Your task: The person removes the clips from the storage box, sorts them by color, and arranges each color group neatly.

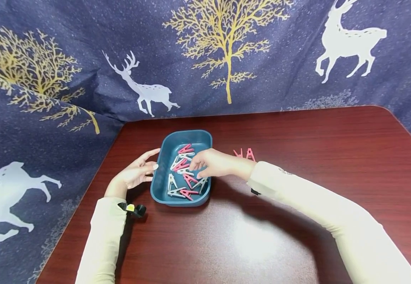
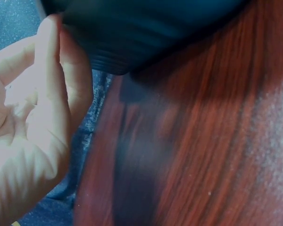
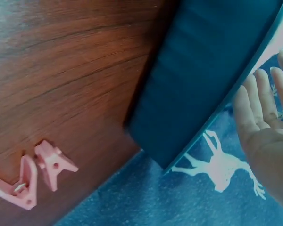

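Note:
A teal plastic bin [image 1: 181, 204] stands on the table, with several pink clothespins [image 1: 189, 193] and several whitish clothespins [image 1: 171, 181] scattered over its floor. My left hand [image 1: 137, 172] touches the bin's left side from outside, its fingers fairly straight; the left wrist view shows fingertips against the dark wall. Over the bin's right rim reaches my right hand [image 1: 212, 162], fingertips pointing down above the clothespins. In the right wrist view this hand [image 3: 269, 117] has extended, relaxed fingers, and no clothespin shows between them.
To the right of the bin, two pink clothespins [image 1: 250, 154] lie on the reddish-brown wooden table [image 1: 297, 138], partly behind the right forearm. A dark blue cloth [image 1: 148, 27] with deer and trees hangs behind the table and along its left side.

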A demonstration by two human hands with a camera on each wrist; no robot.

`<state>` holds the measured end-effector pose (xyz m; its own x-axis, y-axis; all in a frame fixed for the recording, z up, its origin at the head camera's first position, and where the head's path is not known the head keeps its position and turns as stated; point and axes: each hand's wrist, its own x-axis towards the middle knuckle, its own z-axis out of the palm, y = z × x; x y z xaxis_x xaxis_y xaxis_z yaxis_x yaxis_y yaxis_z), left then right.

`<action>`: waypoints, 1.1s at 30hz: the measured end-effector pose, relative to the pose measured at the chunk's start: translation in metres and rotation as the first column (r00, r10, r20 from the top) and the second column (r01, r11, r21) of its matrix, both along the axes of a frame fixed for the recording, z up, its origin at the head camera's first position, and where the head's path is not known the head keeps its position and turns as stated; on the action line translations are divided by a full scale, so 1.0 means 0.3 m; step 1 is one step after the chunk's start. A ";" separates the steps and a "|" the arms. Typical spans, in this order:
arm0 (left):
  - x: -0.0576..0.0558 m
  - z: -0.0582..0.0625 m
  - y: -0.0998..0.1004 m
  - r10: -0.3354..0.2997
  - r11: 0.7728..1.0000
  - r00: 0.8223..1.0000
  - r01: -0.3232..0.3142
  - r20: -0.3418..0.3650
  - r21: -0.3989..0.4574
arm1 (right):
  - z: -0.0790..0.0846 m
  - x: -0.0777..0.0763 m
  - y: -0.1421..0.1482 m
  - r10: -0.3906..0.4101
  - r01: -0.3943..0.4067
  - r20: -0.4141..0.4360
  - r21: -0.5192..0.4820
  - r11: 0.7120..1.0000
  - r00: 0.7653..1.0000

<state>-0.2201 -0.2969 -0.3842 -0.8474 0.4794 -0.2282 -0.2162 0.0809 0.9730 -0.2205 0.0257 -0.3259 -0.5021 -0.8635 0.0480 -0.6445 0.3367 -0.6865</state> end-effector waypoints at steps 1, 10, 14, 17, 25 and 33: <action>-0.001 -0.001 -0.001 -0.001 1.000 1.000 0.001 -0.001 -0.002 | 0.001 -0.001 -0.008 0.010 -0.010 -0.002 0.017 1.000 1.000; -0.004 0.005 -0.002 0.004 0.999 1.000 -0.004 -0.002 -0.044 | 0.013 0.002 -0.080 0.093 -0.089 -0.005 0.252 0.964 0.996; -0.003 0.006 -0.001 0.009 0.999 1.000 -0.009 0.002 -0.037 | 0.010 0.003 -0.109 0.135 -0.122 -0.017 0.325 0.938 0.991; -0.001 0.005 0.002 0.011 0.999 1.000 -0.011 0.006 -0.035 | 0.001 0.003 -0.125 0.146 -0.123 -0.031 0.379 0.917 0.989; 0.003 0.006 0.010 0.008 0.999 1.000 -0.008 0.009 -0.044 | -0.028 0.001 -0.143 0.172 -0.099 -0.100 0.507 0.857 0.980; 0.002 0.008 0.008 0.014 1.000 1.000 -0.014 0.015 -0.015 | -0.049 -0.006 -0.162 0.197 -0.075 -0.168 0.549 0.833 0.966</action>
